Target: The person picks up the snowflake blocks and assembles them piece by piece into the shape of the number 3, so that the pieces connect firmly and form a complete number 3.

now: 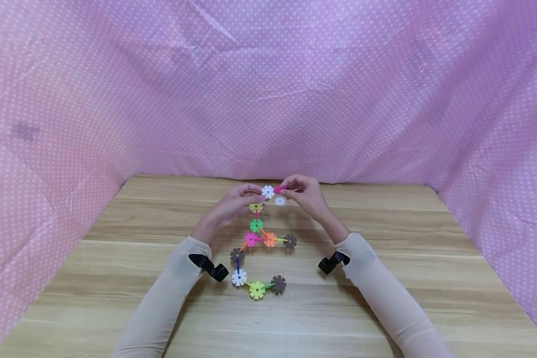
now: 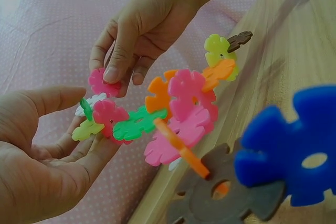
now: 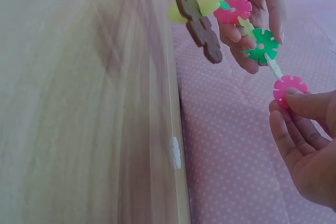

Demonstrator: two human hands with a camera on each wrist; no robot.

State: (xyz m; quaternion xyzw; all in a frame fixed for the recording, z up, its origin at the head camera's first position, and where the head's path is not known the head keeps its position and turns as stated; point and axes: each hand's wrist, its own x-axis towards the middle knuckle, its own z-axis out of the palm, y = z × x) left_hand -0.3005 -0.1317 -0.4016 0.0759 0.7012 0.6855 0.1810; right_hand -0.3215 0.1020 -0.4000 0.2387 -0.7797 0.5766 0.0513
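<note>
A branching chain of notched plastic flower discs, including a green disc (image 1: 257, 225), an orange disc (image 1: 270, 239) and a lime disc (image 1: 257, 290), runs from my hands back toward me. Its far end is in my left hand (image 1: 232, 205), thumb and fingers about the white disc (image 1: 268, 192) and the green disc (image 3: 261, 46) joined to it. Between thumb and fingers, my right hand (image 1: 308, 196) pinches a pink disc (image 3: 290, 91). That pink disc meets the white disc's edge; whether it is fully slotted in, I cannot tell.
One loose white disc (image 1: 279, 201) lies on the wooden table (image 1: 385, 298) near its far edge, below my right hand. Pink dotted cloth (image 1: 268, 99) hangs behind the table and along both sides. A black wrist camera (image 1: 209, 267) sits on my left sleeve.
</note>
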